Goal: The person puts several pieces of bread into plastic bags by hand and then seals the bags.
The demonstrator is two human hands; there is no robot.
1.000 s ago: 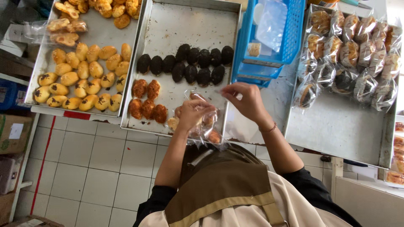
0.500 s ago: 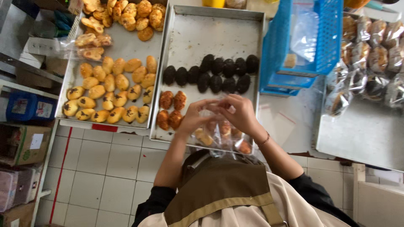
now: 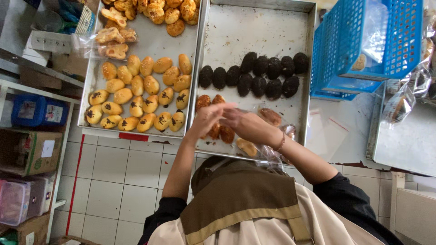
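I held both hands together over the near edge of the middle tray (image 3: 272, 31). My left hand (image 3: 206, 119) and right hand (image 3: 247, 124) met fingertip to fingertip, and the blur hid whether either grip was closed on anything, so I cannot tell. Just under my right wrist lay clear plastic bags (image 3: 272, 152) with a golden bun (image 3: 246, 147) showing inside one, kept close so the bagging stayed within easy reach. A few brown buns (image 3: 221, 132) sat beneath my fingers at the tray's near end, with a row of dark round buns (image 3: 254, 75) farther up, each kind grouped apart.

To the left, a second tray (image 3: 150, 45) carried yellow oval buns (image 3: 136, 102), some dotted with dark topping, and a small clear packet of pastries (image 3: 113, 43) rested on its far corner. To the right stood a blue plastic basket (image 3: 363, 45) holding clear film, and beyond it bagged goods (image 3: 402, 102) on another tray. Flat empty sleeves (image 3: 329, 131) lay on the bench. On the shelves at left were a blue tub (image 3: 38, 111) with a pale label and a brown cardboard box (image 3: 32, 152) with a white sticker.
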